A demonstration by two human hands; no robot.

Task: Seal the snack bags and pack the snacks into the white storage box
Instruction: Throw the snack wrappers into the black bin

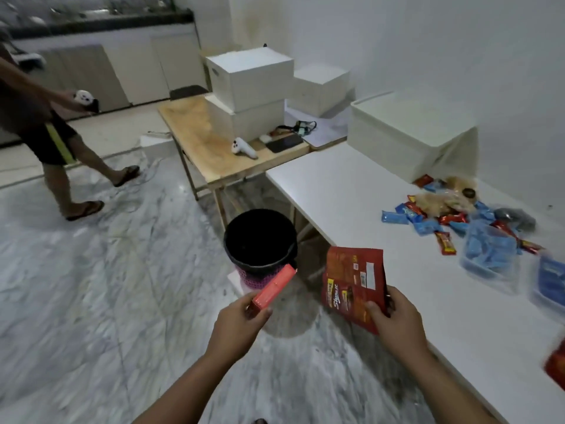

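My right hand [394, 319] grips a red snack bag [354, 283] by its lower edge, held upright over the floor beside the white table [345, 191]. My left hand [241, 322] holds a slim red-orange bar-shaped thing [273, 287] that points toward the black bin [260, 237]. The white storage box [412, 133] stands at the back of the table, its lid on. Loose blue and red snack packets [434, 218] and clear bags of snacks lie scattered on the table in front of the box.
A clear tub of blue packets [489, 252] sits at the table's right. A wooden table [195, 139] behind carries stacked white boxes [250, 84], a white controller and a phone. Another person walks at the far left [46, 123] on the marble floor.
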